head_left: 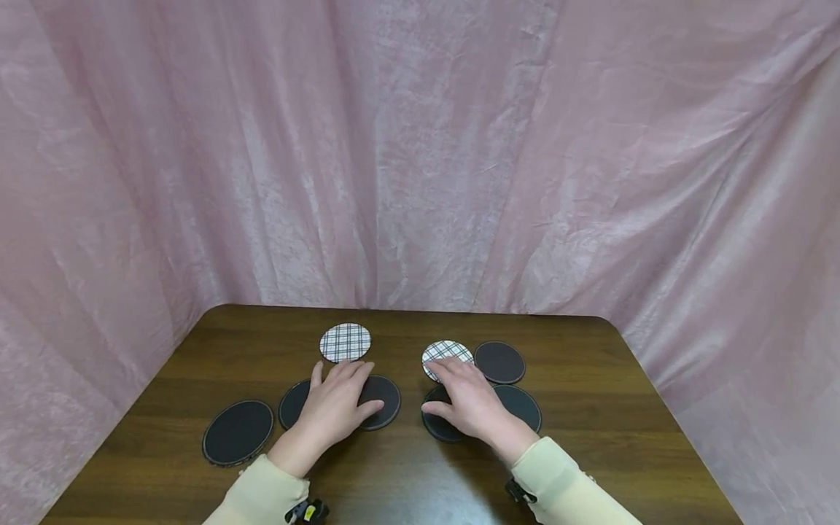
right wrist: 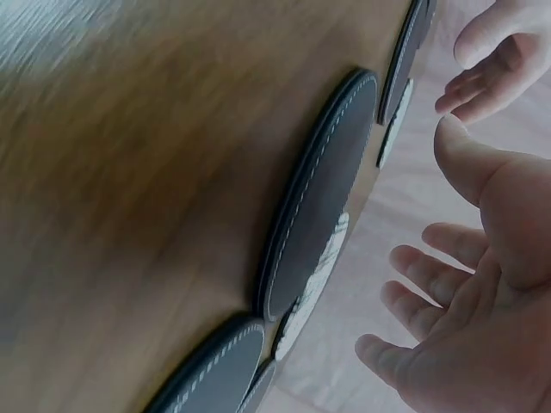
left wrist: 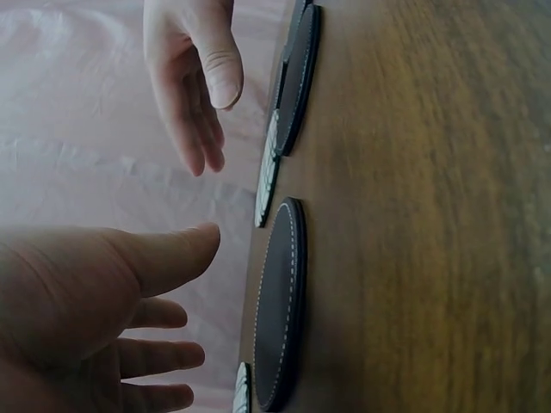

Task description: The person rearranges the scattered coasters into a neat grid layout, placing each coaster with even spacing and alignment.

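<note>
My left hand [head_left: 333, 405] hovers palm down, fingers loosely spread, above two dark round coasters, one [head_left: 293, 402] showing at its left and one [head_left: 387, 401] by its thumb. Just past its fingertips lies a white plaid coaster [head_left: 345, 340]. My right hand [head_left: 471, 402] is likewise relaxed, over a dark coaster [head_left: 438, 426] and the near edge of a second plaid coaster [head_left: 441, 351]. Both wrist views show a gap between fingers and coasters, with nothing held. The dark coasters have pale stitching along their rims, as on this one [left wrist: 280, 305].
Another dark coaster [head_left: 238, 433] lies at the far left. On the right are a brownish one [head_left: 500, 362] and, nearer, a dark one [head_left: 521, 407]. All lie flat on the brown wooden table [head_left: 590, 430]. A pink curtain [head_left: 420, 160] hangs behind the table's back edge.
</note>
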A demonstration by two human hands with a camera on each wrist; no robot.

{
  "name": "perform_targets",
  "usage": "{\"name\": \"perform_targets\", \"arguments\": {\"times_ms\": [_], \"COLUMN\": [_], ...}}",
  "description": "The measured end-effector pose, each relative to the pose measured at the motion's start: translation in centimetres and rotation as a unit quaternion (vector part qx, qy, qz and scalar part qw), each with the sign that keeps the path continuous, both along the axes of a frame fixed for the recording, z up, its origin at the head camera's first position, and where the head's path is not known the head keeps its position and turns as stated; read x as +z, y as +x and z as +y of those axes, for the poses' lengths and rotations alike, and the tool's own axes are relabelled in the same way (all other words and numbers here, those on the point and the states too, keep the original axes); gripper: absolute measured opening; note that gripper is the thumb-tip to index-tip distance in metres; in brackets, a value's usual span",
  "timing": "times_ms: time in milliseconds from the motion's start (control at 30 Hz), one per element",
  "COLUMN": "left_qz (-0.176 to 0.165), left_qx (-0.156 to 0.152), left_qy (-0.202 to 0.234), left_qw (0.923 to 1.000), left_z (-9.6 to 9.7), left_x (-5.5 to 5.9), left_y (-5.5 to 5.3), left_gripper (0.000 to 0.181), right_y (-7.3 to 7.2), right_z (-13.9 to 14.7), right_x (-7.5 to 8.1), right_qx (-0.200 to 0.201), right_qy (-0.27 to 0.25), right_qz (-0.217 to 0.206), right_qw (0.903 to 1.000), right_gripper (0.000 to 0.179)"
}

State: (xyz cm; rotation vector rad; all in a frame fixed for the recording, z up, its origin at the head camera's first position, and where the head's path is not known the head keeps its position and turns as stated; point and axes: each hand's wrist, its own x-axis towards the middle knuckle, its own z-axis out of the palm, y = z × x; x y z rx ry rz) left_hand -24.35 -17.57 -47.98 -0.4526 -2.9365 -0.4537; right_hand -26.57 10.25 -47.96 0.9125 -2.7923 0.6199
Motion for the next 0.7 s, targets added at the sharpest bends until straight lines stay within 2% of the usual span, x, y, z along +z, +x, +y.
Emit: {"name": "perform_targets", "arguments": {"times_ms": [167, 433, 700], "left_qz": [-0.006, -0.019, -0.022], "left_qx": [0.005, 0.000, 0.011], "left_qy": [-0.002, -0.006, -0.018], "left_qw": [1.0000, 0.9998, 0.9995], "left_z": [0.1, -0.3, -0.8], "left_x": [-0.4, -0.6, -1.4], "left_y": [0.1, 0.3, -0.2], "left_gripper": [0.072, 0.072, 0.073], "right_y": [0.1, 0.3, 0.3], "right_z": [-0.7, -2.0, -3.6], "right_x": [-0.2, -0.3, -0.1], "right_qx": [0.006, 0.003, -0.001], "right_qy": [0.004, 0.023, 0.048], "right_qz": [0.005, -0.011, -0.025], "right_qw": [1.0000, 0.9997, 0.9986], "right_gripper": [0.069, 0.071, 0.074]}}
